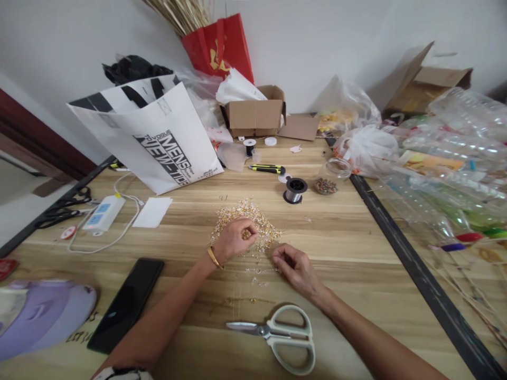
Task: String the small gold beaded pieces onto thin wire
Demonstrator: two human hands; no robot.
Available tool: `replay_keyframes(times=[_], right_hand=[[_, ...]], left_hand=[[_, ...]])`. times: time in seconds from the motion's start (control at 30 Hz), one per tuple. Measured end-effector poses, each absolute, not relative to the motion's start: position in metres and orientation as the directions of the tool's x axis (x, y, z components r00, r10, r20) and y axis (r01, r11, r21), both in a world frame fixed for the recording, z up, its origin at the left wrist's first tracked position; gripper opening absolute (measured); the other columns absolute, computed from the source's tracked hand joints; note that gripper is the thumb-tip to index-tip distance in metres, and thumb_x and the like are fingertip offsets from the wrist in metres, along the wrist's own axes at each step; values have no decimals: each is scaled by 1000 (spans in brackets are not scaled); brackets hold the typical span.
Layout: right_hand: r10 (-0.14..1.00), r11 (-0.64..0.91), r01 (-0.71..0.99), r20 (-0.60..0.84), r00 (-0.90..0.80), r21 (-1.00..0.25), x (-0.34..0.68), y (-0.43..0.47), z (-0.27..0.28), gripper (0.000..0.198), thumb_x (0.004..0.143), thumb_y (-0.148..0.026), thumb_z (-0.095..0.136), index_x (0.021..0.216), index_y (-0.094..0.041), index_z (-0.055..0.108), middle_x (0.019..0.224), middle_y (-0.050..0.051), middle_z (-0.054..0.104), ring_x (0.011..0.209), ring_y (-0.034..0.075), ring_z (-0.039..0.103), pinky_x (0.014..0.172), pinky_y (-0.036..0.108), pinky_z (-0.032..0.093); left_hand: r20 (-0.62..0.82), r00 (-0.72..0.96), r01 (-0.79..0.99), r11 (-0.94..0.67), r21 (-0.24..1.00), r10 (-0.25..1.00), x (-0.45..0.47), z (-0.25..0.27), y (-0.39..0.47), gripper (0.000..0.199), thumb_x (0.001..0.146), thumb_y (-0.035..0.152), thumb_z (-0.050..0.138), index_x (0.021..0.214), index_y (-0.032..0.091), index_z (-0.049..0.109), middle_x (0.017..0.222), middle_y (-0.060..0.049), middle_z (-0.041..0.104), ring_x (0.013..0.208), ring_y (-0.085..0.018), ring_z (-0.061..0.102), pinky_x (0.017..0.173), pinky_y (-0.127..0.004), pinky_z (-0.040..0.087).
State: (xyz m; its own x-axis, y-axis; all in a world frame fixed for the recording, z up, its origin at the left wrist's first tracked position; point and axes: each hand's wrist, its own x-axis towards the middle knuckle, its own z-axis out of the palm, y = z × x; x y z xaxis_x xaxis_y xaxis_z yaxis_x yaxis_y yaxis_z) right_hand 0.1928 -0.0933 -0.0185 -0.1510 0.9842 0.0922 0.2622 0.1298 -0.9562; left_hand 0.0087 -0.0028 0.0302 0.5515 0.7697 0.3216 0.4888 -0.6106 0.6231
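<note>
My left hand (pixel 233 238), with a gold bracelet (pixel 214 258) at its wrist, is over a spread of small gold and clear beads (pixel 266 228). Its thumb and forefinger are pinched together; anything between them is too small to make out. To the right of the beads, my right hand (pixel 297 268) is also closed in a pinch, its contents hidden. A thin silvery chain-like strand (pixel 261 271) lies by its fingertips. Closer to me rest a gold-coloured strand (pixel 252 301) and white-handled scissors (pixel 277 333), their blades pointing left.
Beyond the beads are a spool of wire (pixel 295 190), a jar of mixed beads (pixel 328 182) and a yellow-black cutter (pixel 267 169). A phone (pixel 125 303), a purple cap (pixel 51 316) and a power strip (pixel 103 214) lie left. Plastic bottles (pixel 455 158) crowd the right.
</note>
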Motion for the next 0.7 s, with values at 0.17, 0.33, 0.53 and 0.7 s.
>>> replay_keyframes(times=[0.17,0.33,0.53,0.7], right_hand=[[987,128,250,97,-131,-960,193,-93,-20,15,84,-29,52,78,-16,55,62,-1,50,54,10,43,47,20,35],[990,105,233,79,-117,-967,193,-93,-19,15,84,-30,52,78,-16,55,57,-3,47,49,9,41,44,20,32],[990,98,218,72,-123,-971,193,-92,-17,16,84,-30,52,77,-17,54,58,-3,46,50,10,40,46,21,32],[989,101,224,73,-130,-969,193,-92,-19,15,85,-30,52,79,-17,54,61,-2,48,52,10,42,47,21,33]], left_hand=[[177,498,384,-398,833,849,6,28,-15,8,72,16,60,64,14,58,64,-1,63,60,-11,56,61,-23,47],[49,511,268,-213,940,858,11,24,-26,9,70,19,65,66,12,61,66,-3,65,62,-12,58,61,-22,47],[-53,515,236,-82,968,856,14,20,-33,8,69,19,67,74,12,67,74,-4,69,68,-14,62,66,-24,48],[-76,532,226,-55,972,844,12,14,-34,9,71,21,66,75,13,69,75,-4,71,69,-14,63,68,-25,48]])
